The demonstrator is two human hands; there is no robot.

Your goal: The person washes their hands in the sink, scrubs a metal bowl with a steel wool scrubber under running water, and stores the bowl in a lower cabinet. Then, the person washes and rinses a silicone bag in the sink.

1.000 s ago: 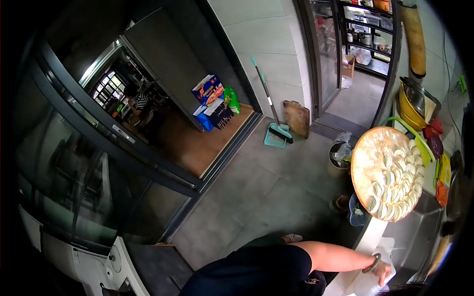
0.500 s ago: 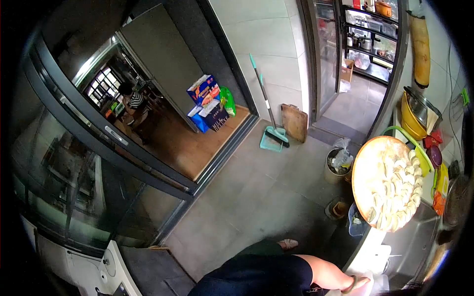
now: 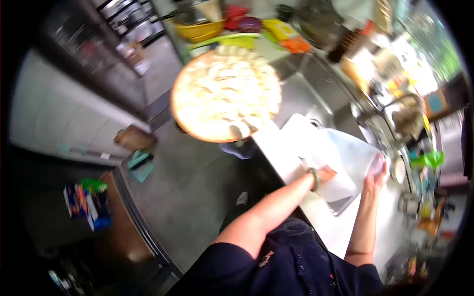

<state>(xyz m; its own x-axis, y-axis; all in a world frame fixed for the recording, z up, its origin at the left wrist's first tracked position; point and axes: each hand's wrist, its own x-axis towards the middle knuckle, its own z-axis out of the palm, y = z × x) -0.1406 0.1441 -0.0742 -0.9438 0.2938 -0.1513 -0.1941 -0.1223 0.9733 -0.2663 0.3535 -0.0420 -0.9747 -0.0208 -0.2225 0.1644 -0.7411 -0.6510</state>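
Note:
A translucent white plastic container (image 3: 353, 155) lies tilted over the near part of the metal sink (image 3: 321, 89). My right hand (image 3: 376, 175) is closed on its right end, thumb and fingers around the edge. My left hand (image 3: 322, 176), with a bangle at the wrist, grips its near left side; glare blurs the fingertips. Beyond my left hand, a round wooden board (image 3: 183, 101) rests over the far end of the sink and counter, bearing rows of pale dumplings (image 3: 232, 89).
Yellow bowl (image 3: 200, 32), green tray rim and an orange-yellow packet (image 3: 291, 39) stand behind the board. A faucet (image 3: 395, 101) rises at the sink's back. Down on the floor are a dustpan (image 3: 140, 166) and a wooden board (image 3: 134, 138).
My view has swung right toward the sink, so the dumpling board now appears further left. Both hands and the white container have come into fuller view.

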